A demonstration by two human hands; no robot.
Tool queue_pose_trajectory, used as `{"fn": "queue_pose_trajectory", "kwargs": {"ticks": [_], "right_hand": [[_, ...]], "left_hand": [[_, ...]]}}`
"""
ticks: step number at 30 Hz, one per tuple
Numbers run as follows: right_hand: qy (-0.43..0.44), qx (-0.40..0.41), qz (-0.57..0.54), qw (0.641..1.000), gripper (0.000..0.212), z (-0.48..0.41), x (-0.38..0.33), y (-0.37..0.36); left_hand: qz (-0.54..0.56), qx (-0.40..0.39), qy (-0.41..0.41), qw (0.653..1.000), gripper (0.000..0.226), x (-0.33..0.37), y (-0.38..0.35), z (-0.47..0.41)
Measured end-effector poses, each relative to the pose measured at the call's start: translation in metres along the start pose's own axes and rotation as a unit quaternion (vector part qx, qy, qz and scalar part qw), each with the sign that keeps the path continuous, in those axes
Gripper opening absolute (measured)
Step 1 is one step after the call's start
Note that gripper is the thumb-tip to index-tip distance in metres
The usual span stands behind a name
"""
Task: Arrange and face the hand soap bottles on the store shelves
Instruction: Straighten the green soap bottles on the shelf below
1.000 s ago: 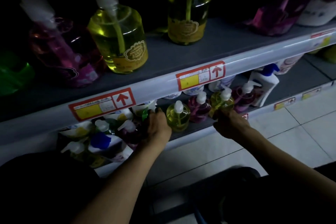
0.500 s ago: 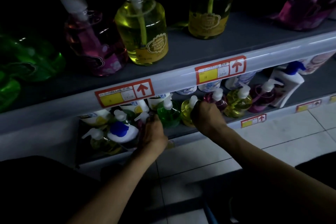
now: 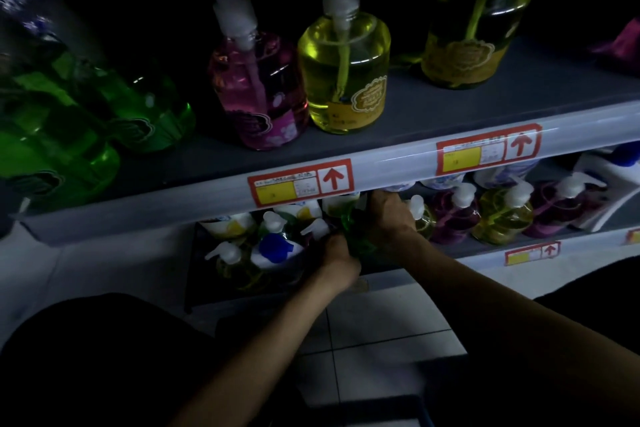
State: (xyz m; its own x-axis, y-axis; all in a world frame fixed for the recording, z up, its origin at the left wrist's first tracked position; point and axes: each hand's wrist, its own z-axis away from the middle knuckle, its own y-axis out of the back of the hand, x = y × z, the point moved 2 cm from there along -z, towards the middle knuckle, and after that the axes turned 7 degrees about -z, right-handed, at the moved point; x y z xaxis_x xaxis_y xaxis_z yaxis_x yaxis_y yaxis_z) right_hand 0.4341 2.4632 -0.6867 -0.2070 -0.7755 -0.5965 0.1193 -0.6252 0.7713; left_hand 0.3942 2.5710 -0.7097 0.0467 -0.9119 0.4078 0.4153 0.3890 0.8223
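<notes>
Both hands reach under the upper shelf edge to the lower shelf. The left hand and the right hand close together around a green soap bottle, which stands near the front between a blue-capped white bottle on its left and a yellow pump bottle on its right. Purple and yellow bottles line up farther right.

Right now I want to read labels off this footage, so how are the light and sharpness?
Head view: very dim, the edges fall to black; the pink bottle and yellow bottle glow with glare streaks; the green bottles at left are stretched and smeared; the price tags are too soft to read.
</notes>
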Motion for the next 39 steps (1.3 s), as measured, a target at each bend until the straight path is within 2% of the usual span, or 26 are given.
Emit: {"fn": "queue_pose_trajectory", "kwargs": {"ticks": [3, 5, 9, 11, 13, 16, 18, 20, 23, 25, 27, 28, 30, 32, 35, 37, 39], "right_hand": [[0.033, -0.006, 0.04, 0.999, 0.033, 0.001, 0.002, -0.001], [0.062, 0.019, 0.045, 0.997, 0.026, 0.01, -0.001, 0.005], [0.17, 0.054, 0.067, 0.982, 0.046, 0.042, -0.006, 0.027], [0.237, 0.075, 0.074, 0.966, 0.052, 0.064, -0.01, 0.044], [0.303, 0.124, 0.074, 0.942, 0.047, 0.091, -0.018, 0.064], [0.344, 0.169, -0.005, 0.924, 0.031, 0.13, -0.029, 0.094], [0.333, 0.166, -0.092, 0.924, 0.026, 0.149, -0.035, 0.113], [0.301, 0.151, -0.171, 0.926, 0.024, 0.156, -0.041, 0.13], [0.266, 0.101, -0.266, 0.921, 0.017, 0.153, -0.057, 0.146], [0.252, 0.048, -0.387, 0.885, 0.017, 0.15, -0.072, 0.155], [0.258, 0.031, -0.479, 0.839, 0.028, 0.15, -0.085, 0.162], [0.268, 0.034, -0.479, 0.835, 0.031, 0.151, -0.091, 0.163], [0.283, 0.034, -0.423, 0.86, 0.032, 0.155, -0.099, 0.162], [0.281, 0.003, -0.377, 0.883, 0.041, 0.163, -0.11, 0.153], [0.311, -0.042, -0.333, 0.889, 0.07, 0.174, -0.141, 0.128], [0.338, -0.043, -0.322, 0.883, 0.076, 0.176, -0.169, 0.111], [0.363, -0.015, -0.313, 0.878, 0.074, 0.173, -0.191, 0.097]], "left_hand": [[0.07, -0.017, 0.011, 0.997, 0.042, -0.007, -0.001, -0.002], [0.073, -0.017, 0.02, 0.997, 0.045, -0.008, 0.001, 0.002], [0.054, -0.026, 0.031, 0.998, 0.055, -0.008, 0.002, 0.006], [0.081, -0.041, 0.032, 0.995, 0.047, -0.009, 0.006, 0.01], [0.126, -0.066, -0.002, 0.99, 0.044, -0.004, 0.017, 0.023], [0.161, -0.127, -0.118, 0.972, 0.053, 0.011, 0.04, 0.057], [0.206, -0.18, -0.185, 0.944, 0.065, 0.022, 0.05, 0.083], [0.324, -0.21, -0.205, 0.9, 0.077, 0.029, 0.058, 0.107], [0.431, -0.214, -0.253, 0.839, 0.068, 0.033, 0.081, 0.136], [0.488, -0.21, -0.268, 0.804, 0.062, 0.03, 0.098, 0.149], [0.524, -0.185, -0.262, 0.789, 0.059, 0.023, 0.116, 0.157], [0.54, -0.169, -0.263, 0.782, 0.058, 0.02, 0.125, 0.161], [0.567, -0.129, -0.27, 0.768, 0.057, 0.011, 0.146, 0.165], [0.569, -0.069, -0.278, 0.771, 0.059, -0.001, 0.168, 0.168], [0.527, 0.016, -0.253, 0.811, 0.062, -0.031, 0.193, 0.171], [0.474, 0.047, -0.255, 0.841, 0.061, -0.053, 0.205, 0.174], [0.398, 0.064, -0.254, 0.879, 0.061, -0.075, 0.218, 0.178]]}}
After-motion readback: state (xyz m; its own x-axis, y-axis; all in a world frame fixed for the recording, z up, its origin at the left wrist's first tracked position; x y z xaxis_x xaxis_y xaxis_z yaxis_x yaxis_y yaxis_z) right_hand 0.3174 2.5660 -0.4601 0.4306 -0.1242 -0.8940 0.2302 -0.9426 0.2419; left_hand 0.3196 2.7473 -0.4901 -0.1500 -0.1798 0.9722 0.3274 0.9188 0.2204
